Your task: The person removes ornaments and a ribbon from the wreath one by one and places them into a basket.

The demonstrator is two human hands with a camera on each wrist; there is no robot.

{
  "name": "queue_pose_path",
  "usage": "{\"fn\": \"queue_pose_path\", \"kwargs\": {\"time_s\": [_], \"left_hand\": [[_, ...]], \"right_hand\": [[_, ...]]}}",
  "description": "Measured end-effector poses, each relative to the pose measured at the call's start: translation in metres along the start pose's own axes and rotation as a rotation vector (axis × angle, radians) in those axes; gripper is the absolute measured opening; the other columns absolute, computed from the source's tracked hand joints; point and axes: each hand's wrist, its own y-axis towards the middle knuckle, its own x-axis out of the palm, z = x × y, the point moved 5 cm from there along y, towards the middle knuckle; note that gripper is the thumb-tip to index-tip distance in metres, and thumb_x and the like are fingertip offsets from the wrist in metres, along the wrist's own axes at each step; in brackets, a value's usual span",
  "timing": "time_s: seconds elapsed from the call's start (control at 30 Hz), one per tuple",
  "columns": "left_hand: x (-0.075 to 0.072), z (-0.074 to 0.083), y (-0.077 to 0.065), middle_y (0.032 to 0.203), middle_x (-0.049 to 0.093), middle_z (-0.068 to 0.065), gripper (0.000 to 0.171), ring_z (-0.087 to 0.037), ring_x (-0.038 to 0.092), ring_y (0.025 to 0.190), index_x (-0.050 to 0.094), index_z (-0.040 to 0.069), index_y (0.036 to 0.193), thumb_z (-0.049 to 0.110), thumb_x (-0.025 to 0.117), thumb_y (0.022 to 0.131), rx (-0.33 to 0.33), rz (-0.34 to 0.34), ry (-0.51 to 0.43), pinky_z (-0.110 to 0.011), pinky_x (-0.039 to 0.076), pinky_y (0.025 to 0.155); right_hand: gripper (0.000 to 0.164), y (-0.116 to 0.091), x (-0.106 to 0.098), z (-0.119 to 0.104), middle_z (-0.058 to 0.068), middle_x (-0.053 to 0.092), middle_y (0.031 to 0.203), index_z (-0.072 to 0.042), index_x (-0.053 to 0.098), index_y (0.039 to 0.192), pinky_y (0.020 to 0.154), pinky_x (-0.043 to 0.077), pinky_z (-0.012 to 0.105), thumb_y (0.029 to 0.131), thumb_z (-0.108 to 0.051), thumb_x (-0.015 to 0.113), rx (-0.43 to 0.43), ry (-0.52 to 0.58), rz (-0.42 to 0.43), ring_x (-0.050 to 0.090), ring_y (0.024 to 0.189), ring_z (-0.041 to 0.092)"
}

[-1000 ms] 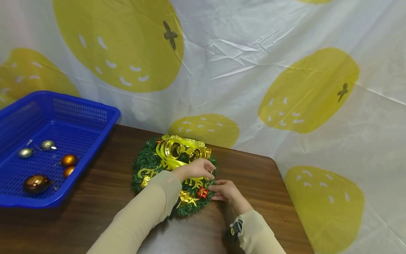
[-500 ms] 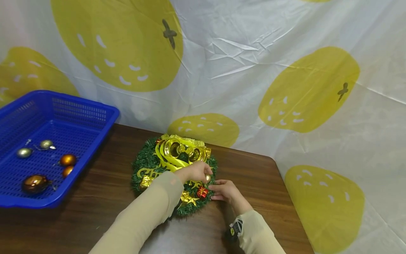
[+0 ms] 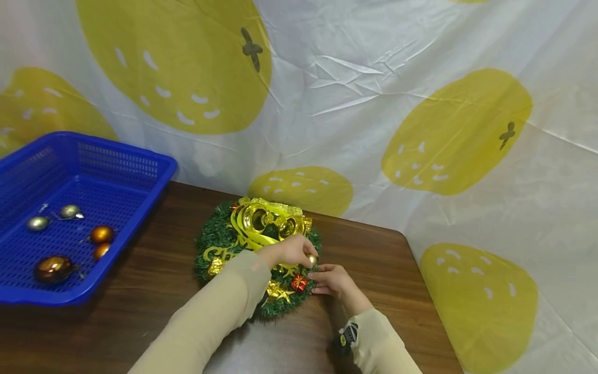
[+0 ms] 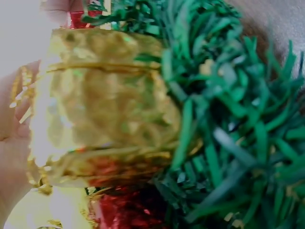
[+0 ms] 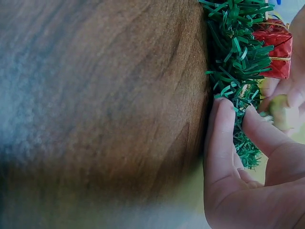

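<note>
A green tinsel wreath (image 3: 215, 231) lies on the brown table, decorated with gold bells, yellow ribbon, gold lettering, a gold star (image 3: 280, 292) and a red gift box (image 3: 299, 283). At its right edge my left hand (image 3: 290, 250) pinches a small gold ball ornament (image 3: 311, 259), whose cap end points at the tinsel in the right wrist view. Just below, my right hand (image 3: 337, 283) grips the wreath's rim, thumb and fingers on either side of the greenery (image 5: 240, 107). A gold gift box (image 4: 107, 105) fills much of the left wrist view, covering part of the left hand.
A blue plastic basket (image 3: 161, 182) stands on the left, with several silver-gold, orange and brown balls inside. Behind the table (image 3: 369, 259) hangs a white cloth (image 3: 345, 130) printed with yellow fruit.
My left fingers have curled in from a more extended pose, and the gold ball shows more clearly, slightly farther right than half a second ago. My right hand stays at the rim.
</note>
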Motion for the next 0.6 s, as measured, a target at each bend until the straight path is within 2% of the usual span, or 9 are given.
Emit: {"fn": "queue_pose_path", "kwargs": {"time_s": [0.2, 0.4, 0.6], "left_hand": [[-0.006, 0.007, -0.005, 0.115, 0.065, -0.012, 0.031, -0.025, 0.059, 0.109, 0.066, 0.0, 0.113, 0.005, 0.067, 0.083, 0.014, 0.003, -0.048, -0.031, 0.052, 0.086], [-0.014, 0.01, -0.01, 0.117, 0.065, -0.011, 0.031, -0.025, 0.058, 0.111, 0.066, 0.001, 0.114, 0.007, 0.066, 0.084, 0.025, 0.021, -0.022, -0.031, 0.052, 0.085], [-0.019, 0.009, -0.013, 0.115, 0.065, -0.01, 0.032, -0.021, 0.059, 0.104, 0.065, 0.002, 0.117, 0.01, 0.065, 0.086, 0.013, 0.035, -0.031, -0.028, 0.051, 0.079]], "right_hand": [[0.046, 0.001, 0.0, 0.0, 0.001, 0.057, 0.07, 0.016, 0.038, 0.126, 0.055, 0.056, 0.022, 0.087, 0.003, 0.059, 0.002, -0.002, 0.013, 0.055, 0.051, 0.008], [0.05, 0.0, -0.001, -0.001, 0.002, 0.058, 0.074, 0.017, 0.037, 0.129, 0.056, 0.056, 0.023, 0.087, 0.002, 0.06, 0.005, -0.018, 0.025, 0.057, 0.053, 0.009], [0.051, -0.001, 0.0, -0.001, 0.001, 0.058, 0.074, 0.016, 0.037, 0.13, 0.056, 0.056, 0.023, 0.088, 0.0, 0.061, 0.005, -0.036, 0.031, 0.059, 0.054, 0.009]]}}
